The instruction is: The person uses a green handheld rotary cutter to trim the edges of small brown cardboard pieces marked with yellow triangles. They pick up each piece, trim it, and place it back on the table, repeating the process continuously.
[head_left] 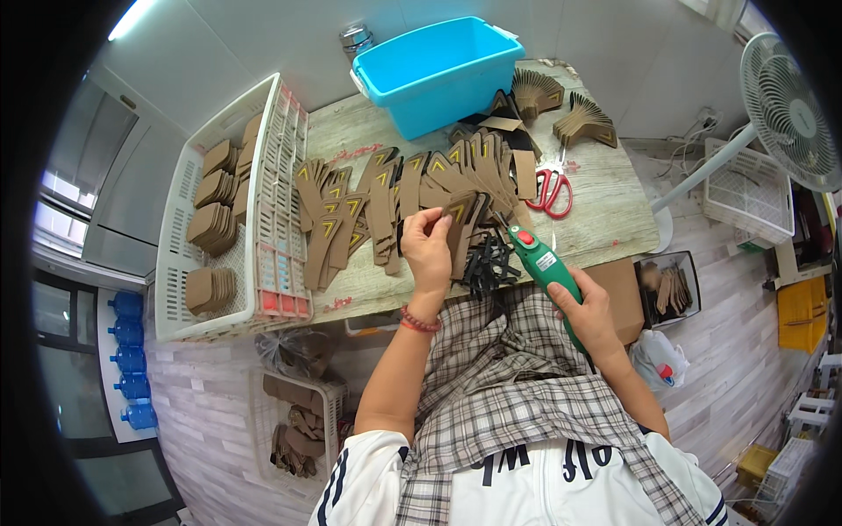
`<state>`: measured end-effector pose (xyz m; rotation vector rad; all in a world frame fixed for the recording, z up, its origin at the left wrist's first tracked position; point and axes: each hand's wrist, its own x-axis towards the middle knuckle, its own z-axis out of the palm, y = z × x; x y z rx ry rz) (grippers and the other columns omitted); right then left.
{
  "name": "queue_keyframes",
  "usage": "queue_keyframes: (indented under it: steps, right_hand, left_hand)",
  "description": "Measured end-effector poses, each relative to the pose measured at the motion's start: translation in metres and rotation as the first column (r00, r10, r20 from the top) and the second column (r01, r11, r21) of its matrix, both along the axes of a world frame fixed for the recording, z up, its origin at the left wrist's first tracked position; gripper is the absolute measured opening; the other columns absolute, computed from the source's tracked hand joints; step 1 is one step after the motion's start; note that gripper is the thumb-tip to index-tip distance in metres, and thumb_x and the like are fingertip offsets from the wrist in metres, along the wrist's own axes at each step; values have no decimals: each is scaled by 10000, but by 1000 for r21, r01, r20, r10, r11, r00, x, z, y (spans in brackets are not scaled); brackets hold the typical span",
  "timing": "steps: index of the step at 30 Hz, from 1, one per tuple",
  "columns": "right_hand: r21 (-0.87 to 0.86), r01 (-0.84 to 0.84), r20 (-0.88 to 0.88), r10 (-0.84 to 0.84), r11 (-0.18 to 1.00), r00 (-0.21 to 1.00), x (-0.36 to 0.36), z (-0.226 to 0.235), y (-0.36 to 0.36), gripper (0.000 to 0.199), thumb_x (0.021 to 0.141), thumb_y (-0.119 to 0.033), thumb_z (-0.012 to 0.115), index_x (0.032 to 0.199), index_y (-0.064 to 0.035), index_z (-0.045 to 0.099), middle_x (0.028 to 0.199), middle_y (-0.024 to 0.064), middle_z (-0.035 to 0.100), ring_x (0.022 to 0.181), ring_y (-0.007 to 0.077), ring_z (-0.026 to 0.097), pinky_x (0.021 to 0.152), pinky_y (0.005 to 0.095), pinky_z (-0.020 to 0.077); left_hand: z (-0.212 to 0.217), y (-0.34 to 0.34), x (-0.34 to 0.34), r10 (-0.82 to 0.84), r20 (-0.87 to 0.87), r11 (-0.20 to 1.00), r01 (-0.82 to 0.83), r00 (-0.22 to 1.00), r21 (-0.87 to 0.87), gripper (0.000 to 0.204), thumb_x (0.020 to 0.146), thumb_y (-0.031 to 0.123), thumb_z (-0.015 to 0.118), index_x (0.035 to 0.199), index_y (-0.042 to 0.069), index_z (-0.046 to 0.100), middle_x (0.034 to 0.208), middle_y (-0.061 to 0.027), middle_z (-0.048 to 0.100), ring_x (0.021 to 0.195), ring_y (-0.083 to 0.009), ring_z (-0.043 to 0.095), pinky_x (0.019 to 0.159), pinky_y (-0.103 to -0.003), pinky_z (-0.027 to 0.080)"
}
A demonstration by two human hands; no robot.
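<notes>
Gripping one green tool [553, 273], right hand [588, 309]

Black-and-beige plaid apron [526, 421] worn over white shirt [500, 504], short sleeves [373, 460] dark-striped, black lettering [583, 460] between apron straps [425, 500]; red beaded bracelet [420, 321] worn left of apron.

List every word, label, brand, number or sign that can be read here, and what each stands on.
Lettering is located here, not copied out.
White shirt: large dark lettering, partly covered by the plaid apron.
Green tool in the right hand: small pale label, too small to read.
Tabletop: small red marks, too blurred to tell whether they are lettering.
Fan: hub mark too small to read.
</notes>
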<state>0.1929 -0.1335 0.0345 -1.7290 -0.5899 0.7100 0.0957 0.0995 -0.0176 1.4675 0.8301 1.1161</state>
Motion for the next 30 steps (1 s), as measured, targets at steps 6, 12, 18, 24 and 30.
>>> queue_keyframes:
  steps: [6, 12, 18, 24, 30]
  right_hand:
    - [63, 2, -4, -1, 998, 1000, -9, 5, 2, 378, 882, -258, 684, 1152, -3, 613, 720, 3, 600, 582, 58, 522, 533, 228, 445]
    - [87, 37, -28, -34, 996, 999, -7, 8, 2, 365, 894, -237, 672, 1156, 9, 608, 741, 6, 600, 595, 53, 521, 545, 220, 443]
    - [95, 55, -58, -50, 994, 997, -4, 6, 0, 350, 905, -219, 660, 1161, 13, 605, 749, -1, 593, 604, 52, 516, 561, 211, 439]
    - [118, 49, -53, -43, 992, 998, -2, 8, 3, 366, 907, -225, 659, 1169, 24, 596, 763, 3, 594, 607, 51, 516, 554, 207, 437]
    - [148, 60, -42, -54, 987, 998, 2, 6, 5, 375, 904, -228, 665, 1171, 26, 596, 775, 5, 599, 608, 51, 521, 552, 203, 441]
  left_hand:
    - [29, -20, 11, -3, 475, 854, 249, 880, -457, 83, 879, 43, 657, 941, 14, 610, 869, -74, 683, 713, -136, 646, 659, -252, 525]
    - [26, -42, 28, 38, 560, 772, 332, 827, -542, 101, 883, 41, 648, 954, 43, 576, 868, -68, 678, 739, -144, 650, 681, -279, 534]
    - [24, -54, 29, 2, 545, 716, 379, 838, -586, 110, 885, 83, 658, 942, 73, 565, 851, -34, 667, 730, -124, 633, 664, -274, 511]
    - [21, -61, 26, -28, 488, 689, 370, 873, -623, 101, 887, 79, 653, 939, 66, 567, 841, -30, 663, 719, -109, 627, 662, -264, 512]
    - [20, -71, 22, -80, 462, 690, 383, 883, -614, 80, 896, 81, 641, 940, 49, 583, 842, -38, 665, 712, -110, 626, 660, -263, 508]
